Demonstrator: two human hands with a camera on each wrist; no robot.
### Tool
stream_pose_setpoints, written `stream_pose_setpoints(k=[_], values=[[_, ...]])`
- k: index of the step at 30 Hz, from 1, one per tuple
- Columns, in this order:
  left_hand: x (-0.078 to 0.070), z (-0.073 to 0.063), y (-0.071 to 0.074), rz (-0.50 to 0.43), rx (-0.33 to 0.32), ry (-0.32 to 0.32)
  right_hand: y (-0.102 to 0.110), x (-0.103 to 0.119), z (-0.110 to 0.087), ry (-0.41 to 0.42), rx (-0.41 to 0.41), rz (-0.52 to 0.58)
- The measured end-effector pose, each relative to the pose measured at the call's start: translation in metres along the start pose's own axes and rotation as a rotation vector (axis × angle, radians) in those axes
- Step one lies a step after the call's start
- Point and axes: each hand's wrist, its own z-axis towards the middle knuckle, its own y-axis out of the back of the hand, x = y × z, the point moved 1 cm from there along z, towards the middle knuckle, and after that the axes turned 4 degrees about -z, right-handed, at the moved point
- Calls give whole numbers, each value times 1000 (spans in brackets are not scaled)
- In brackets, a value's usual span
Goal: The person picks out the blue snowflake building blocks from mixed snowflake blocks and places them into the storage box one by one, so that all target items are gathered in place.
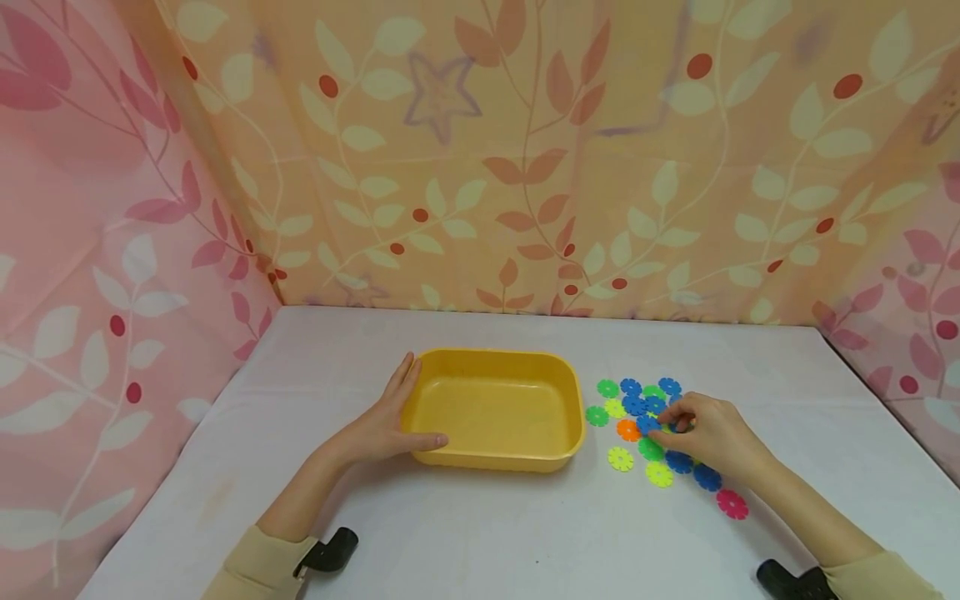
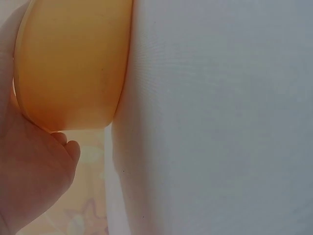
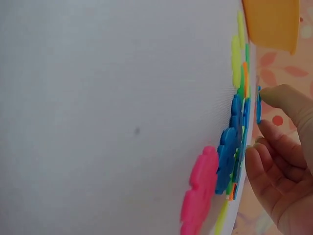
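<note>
A yellow plastic basin point(image 1: 487, 461) stands on the white-covered table, with nothing inside it. My left hand point(image 1: 381, 427) holds its left end, thumb over the near rim and fingers along the outer wall. In the left wrist view the palm lies against the basin's wall point(image 2: 73, 73). My right hand point(image 1: 712, 435) is over a loose group of notched plastic discs to the right of the basin. Between thumb and index finger it pinches a blue disc point(image 3: 259, 105), seen edge-on and lifted off the others in the right wrist view.
Around the right hand lie several flat discs: green point(image 1: 597, 416), yellow point(image 1: 620, 458), orange point(image 1: 628, 430) and blue point(image 1: 707, 477). A pink disc point(image 1: 732, 504) lies nearest the front. Leaf-patterned cloth point(image 1: 525, 167) hangs behind the table and at both sides.
</note>
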Motion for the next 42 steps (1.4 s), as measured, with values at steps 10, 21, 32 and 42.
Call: stream_pose_setpoints(k=[10,21,32,42], values=[[-1,-1,0,-10,-5,13,3,17,5,51,-58,84],[3,0,-2,-11,-18,15,7,64,24,97,-24,245],[0,0,-1,1,-16,11,0,78,33,125,-3,308],[1,0,-1,-13,-20,10,-7,122,60,209,36,411]])
